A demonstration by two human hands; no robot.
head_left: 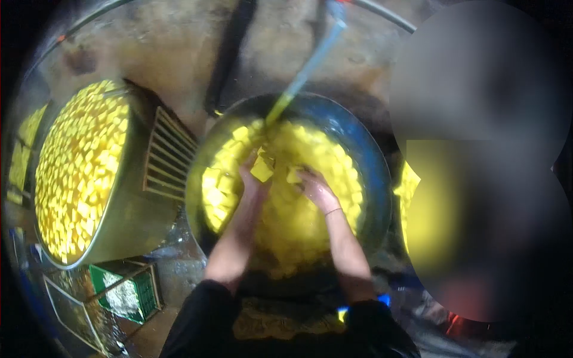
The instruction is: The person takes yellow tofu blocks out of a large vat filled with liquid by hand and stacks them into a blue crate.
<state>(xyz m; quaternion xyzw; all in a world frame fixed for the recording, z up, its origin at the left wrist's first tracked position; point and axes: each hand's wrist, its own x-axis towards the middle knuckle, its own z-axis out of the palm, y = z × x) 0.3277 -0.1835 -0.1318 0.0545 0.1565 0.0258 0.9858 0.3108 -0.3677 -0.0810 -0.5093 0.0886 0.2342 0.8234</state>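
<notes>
A wide round basin [377,161] with a dark blue inner wall stands in front of me, holding cloudy yellowish water and many yellow blocks [218,188]. My left hand [248,176] is closed around a larger yellow block [262,169], held above the water. Between the fingers of my right hand [319,190] is a smaller yellow piece [294,175], partly covered by the fingertips. Both hands are over the middle of the basin, a short gap apart. A hose [307,68], pale blue with a yellowish lower end, reaches into the basin's far side.
On the left is a large metal vat [128,209] full of small yellow pieces [80,179]. A slatted rack [170,156] stands between vat and basin. Below the vat sits a green crate [143,292] with white contents. The right side is blurred out, with yellow pieces [406,194] at its edge.
</notes>
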